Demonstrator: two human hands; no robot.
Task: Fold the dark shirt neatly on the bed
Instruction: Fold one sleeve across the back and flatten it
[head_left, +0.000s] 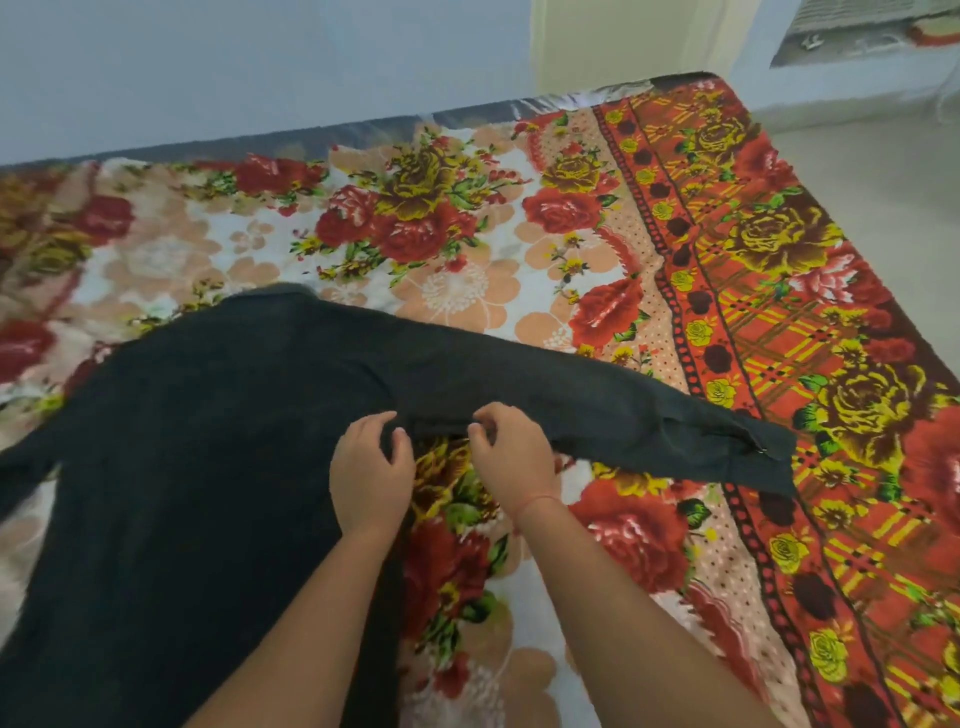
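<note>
The left hand (371, 467) and right hand (511, 457) pinch the shirt (182, 441) at its underarm edge, fingers curled. Pulled unevenly, the long sleeve (597, 415) could twist and bunch on the bed (467, 234).

A: Your bare left forearm (291, 623) and right forearm (623, 597) reach forward from the lower edge, converging.
B: Yes. Your left grip (371, 467) and right grip (511, 452) sit close together, knuckles up, fingers curled, each pinching the dark shirt (208, 467) at its edge.
A: A thin red thread (537, 501) circles your right wrist.
</note>
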